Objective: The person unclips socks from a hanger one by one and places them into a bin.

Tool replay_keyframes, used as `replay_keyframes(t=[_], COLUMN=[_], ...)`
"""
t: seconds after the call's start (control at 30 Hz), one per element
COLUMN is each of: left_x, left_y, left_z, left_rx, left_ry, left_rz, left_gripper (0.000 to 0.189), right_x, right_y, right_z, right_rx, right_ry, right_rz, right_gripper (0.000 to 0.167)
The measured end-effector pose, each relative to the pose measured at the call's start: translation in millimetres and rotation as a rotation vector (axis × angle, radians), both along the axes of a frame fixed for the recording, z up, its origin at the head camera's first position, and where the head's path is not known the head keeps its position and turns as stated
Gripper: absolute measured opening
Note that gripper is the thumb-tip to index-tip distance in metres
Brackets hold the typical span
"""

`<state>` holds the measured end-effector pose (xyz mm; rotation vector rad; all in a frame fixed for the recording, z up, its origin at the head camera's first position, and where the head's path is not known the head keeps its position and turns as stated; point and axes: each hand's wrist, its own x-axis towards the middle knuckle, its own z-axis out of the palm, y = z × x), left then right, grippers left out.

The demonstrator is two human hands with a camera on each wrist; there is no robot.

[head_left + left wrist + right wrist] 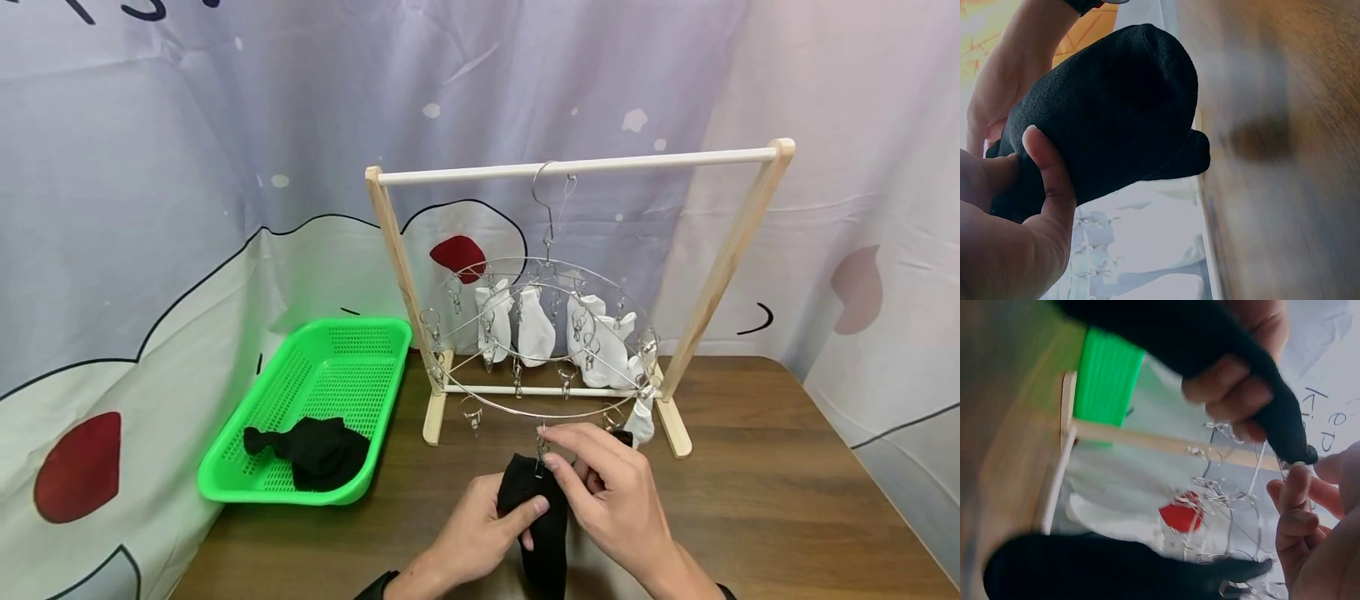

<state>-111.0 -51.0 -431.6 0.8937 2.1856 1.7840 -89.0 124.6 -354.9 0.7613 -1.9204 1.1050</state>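
In the head view my left hand (474, 527) grips a black sock (551, 537) near its upper end, thumb lying across the front. The sock's foot hangs down toward the wooden table. With thumb and fingers my right hand (618, 496) pinches a metal clip (540, 467) at the sock's top edge. That clip hangs from the front of the round wire hanger (517, 411). The right wrist view has a second black sock (1097, 569) hanging from the hanger; in the head view the right hand mostly hides it.
Several white socks (536, 329) hang on the hanger, which is hooked on a white rod (465, 175) between wooden posts. To the left, a green basket (401, 367) holds black cloth (322, 454). A printed curtain (300, 108) stands behind the table (810, 500).
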Motion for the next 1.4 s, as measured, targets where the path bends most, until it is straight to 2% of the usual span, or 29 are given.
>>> replay_keyframes(t=[0.13, 0.23, 0.47, 0.57, 0.83, 0.93, 1.0, 1.1, 1.17, 1.27, 1.33, 1.4], left_x=[0.7, 1.0, 2.3, 3.4, 9.0, 10.5, 8.8, -0.2, -9.2, -25.8, -37.4, -50.0], left_y=[2.3, 3.8, 7.4, 7.9, -1.4, -13.2, -26.0, -52.9, -74.8, -110.8, -136.1, -160.4], left_z=[-0.5, -0.6, -2.3, -2.7, -7.4, -14.2, -16.6, -13.0, -5.0, 11.4, 23.2, 33.0], left_rx=[-0.008, -0.009, -0.012, -0.025, 0.001, 0.008, -0.016, -0.065, -0.078, -0.027, 0.014, 0.046], left_ry=[0.012, 0.024, 0.042, 0.048, -0.043, -0.095, -0.140, -0.206, -0.268, -0.342, -0.379, -0.410], left_rz=[-0.010, -0.013, -0.025, -0.030, -0.075, -0.056, 0.002, 0.155, 0.289, 0.508, 0.616, 0.676], left_gripper=[0.012, 0.012, 0.010, 0.010, 0.016, 0.018, 0.019, 0.024, 0.030, 0.039, 0.043, 0.044], right_x=[-1.1, -4.7, -16.6, -16.9, -17.5, -17.1, -16.7, -15.4, -14.5, -13.4, -13.1, -13.1], right_y=[-4, -4, 0, -1, 0, 0, 0, -1, -1, -1, 0, 0], right_z=[0.6, -3.1, -22.3, -21.1, -19.5, -17.3, -15.5, -13.7, -13.3, -13.7, -14.2, -14.7], right_rx=[-0.064, -0.100, -0.159, -0.186, -0.228, -0.214, -0.207, -0.217, -0.236, -0.253, -0.252, -0.245], right_ry=[-0.097, -0.116, -0.048, -0.008, 0.044, 0.059, 0.068, 0.076, 0.081, 0.091, 0.099, 0.107], right_rz=[0.039, 0.096, 0.152, 0.156, 0.149, 0.151, 0.164, 0.183, 0.199, 0.219, 0.230, 0.229], right_gripper=[0.036, 0.035, 0.031, 0.031, 0.031, 0.032, 0.032, 0.032, 0.033, 0.032, 0.032, 0.032])
